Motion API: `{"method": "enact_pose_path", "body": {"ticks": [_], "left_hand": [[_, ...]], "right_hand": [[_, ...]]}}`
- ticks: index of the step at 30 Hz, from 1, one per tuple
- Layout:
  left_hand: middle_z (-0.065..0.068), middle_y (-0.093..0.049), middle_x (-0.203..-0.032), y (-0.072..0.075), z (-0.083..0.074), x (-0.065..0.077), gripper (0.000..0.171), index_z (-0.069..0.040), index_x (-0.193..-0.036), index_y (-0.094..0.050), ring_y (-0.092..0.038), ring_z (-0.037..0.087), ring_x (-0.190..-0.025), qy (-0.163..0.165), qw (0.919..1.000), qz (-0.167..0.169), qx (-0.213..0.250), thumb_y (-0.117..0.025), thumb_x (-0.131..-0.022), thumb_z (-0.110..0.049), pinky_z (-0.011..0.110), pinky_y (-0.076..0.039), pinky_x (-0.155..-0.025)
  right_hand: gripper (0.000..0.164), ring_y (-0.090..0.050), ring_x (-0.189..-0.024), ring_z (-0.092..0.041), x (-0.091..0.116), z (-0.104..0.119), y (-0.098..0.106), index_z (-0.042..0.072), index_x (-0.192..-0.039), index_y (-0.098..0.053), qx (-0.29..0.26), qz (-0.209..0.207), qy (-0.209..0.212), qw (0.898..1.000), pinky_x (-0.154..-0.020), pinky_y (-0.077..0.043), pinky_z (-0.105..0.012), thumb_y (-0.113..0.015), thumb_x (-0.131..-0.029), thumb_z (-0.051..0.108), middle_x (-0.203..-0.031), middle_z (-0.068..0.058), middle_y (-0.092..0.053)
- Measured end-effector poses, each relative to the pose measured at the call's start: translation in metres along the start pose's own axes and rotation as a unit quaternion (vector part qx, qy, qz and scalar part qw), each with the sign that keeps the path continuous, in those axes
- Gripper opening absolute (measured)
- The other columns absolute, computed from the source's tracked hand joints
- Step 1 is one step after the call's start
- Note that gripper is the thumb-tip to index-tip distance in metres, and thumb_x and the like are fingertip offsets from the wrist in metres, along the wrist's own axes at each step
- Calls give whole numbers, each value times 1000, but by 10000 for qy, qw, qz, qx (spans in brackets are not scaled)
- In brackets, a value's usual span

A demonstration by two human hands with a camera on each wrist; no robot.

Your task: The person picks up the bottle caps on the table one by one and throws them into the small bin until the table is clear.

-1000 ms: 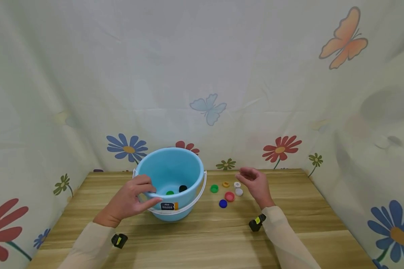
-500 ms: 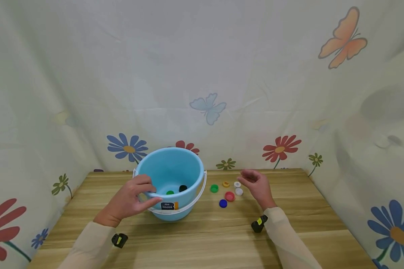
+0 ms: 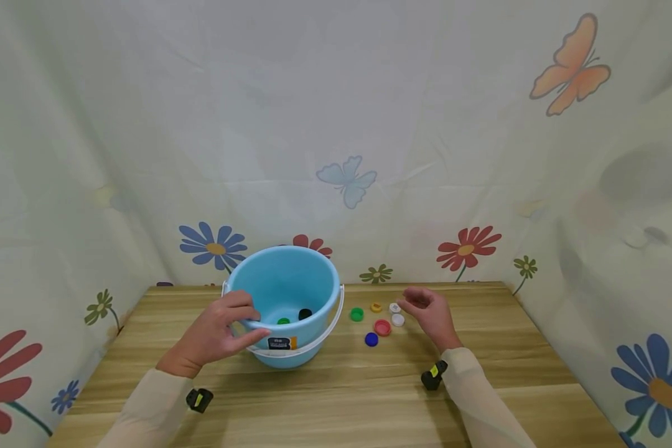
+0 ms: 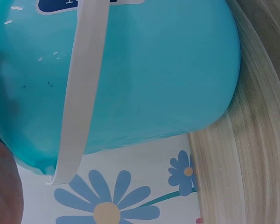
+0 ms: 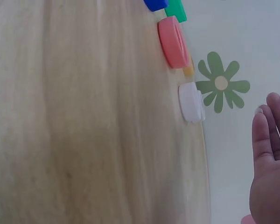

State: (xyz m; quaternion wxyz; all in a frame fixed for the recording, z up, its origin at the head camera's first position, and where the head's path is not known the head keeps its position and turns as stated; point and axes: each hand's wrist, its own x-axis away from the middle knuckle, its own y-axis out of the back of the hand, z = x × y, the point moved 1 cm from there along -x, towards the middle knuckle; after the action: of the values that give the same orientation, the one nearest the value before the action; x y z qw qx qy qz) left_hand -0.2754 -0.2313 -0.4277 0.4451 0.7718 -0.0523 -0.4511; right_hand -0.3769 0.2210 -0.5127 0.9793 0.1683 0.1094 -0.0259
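A light blue bucket (image 3: 291, 274) with a white handle stands upright on the table, its inside facing me. My left hand (image 3: 215, 333) grips its near left rim, fingers over the edge inside and thumb along the outer wall. A green cap (image 3: 282, 322) and a black cap (image 3: 305, 314) lie on the bucket's floor. To its right are loose bottle caps: a green cap (image 3: 356, 314), a yellow cap (image 3: 376, 307), a red cap (image 3: 382, 327), a blue cap (image 3: 371, 339) and two whitish caps (image 3: 397, 320). Beside the whitish ones my right hand (image 3: 431, 314) hovers, fingers relaxed, holding nothing.
The wooden table (image 3: 369, 398) ends at the back against a cloth backdrop (image 3: 257, 124) printed with flowers and butterflies. The bucket's white handle (image 3: 313, 344) hangs down across its front. In the left wrist view the bucket wall (image 4: 163, 70) fills much of the frame.
My right hand has drifted slightly to the right and down, away from the whitish caps. The left hand and the bucket have stayed put.
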Motion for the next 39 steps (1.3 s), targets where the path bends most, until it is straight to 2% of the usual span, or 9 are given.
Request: {"method": "enact_pose_path", "body": {"ticks": [8, 17, 24, 31, 39], "left_hand": [[-15, -59, -89, 0, 0, 0, 22, -24, -84, -74, -55, 6, -89, -11, 10000, 5, 23, -92, -73, -31, 41, -60, -76], [-16, -59, -89, 1, 0, -1, 22, -25, -83, -73, -56, 5, -89, -25, 10000, 21, 37, -92, -73, -30, 42, -61, -77], [-15, -61, -90, 1, -1, -2, 22, -25, -84, -74, -57, 6, -90, -7, 10000, 48, 41, -92, -73, -32, 44, -62, -78], [-14, -61, -90, 3, -2, -3, 23, -24, -84, -74, -58, 7, -90, 56, 10000, 72, 33, -93, -72, -31, 46, -62, -79], [-14, -61, -91, 3, -3, -3, 23, -24, -84, -74, -58, 8, -91, 78, 9999, 86, 68, -93, -72, -31, 47, -62, -79]], "right_hand": [[44, -67, -109, -23, 0, -7, 1, 5, -123, -71, 213, 16, -87, 9997, -86, -53, -14, -83, -87, 26, -121, -14, -72], [44, -67, -112, -27, -1, -15, 0, 3, -124, -69, 315, 129, -102, 9994, -91, -54, -19, -81, -89, 26, -126, -18, -70], [45, -66, -111, -27, -1, -16, 1, 1, -124, -69, 244, 205, -40, 9995, -88, -52, -14, -82, -88, 24, -125, -19, -70], [43, -67, -109, -25, 0, -17, 0, -1, -123, -69, 297, 162, -91, 9994, -88, -54, -17, -83, -88, 21, -123, -18, -71], [45, -67, -108, -24, 1, -22, -2, 0, -123, -70, 342, 216, -133, 9991, -86, -53, -17, -83, -87, 23, -120, -15, -72]]}}
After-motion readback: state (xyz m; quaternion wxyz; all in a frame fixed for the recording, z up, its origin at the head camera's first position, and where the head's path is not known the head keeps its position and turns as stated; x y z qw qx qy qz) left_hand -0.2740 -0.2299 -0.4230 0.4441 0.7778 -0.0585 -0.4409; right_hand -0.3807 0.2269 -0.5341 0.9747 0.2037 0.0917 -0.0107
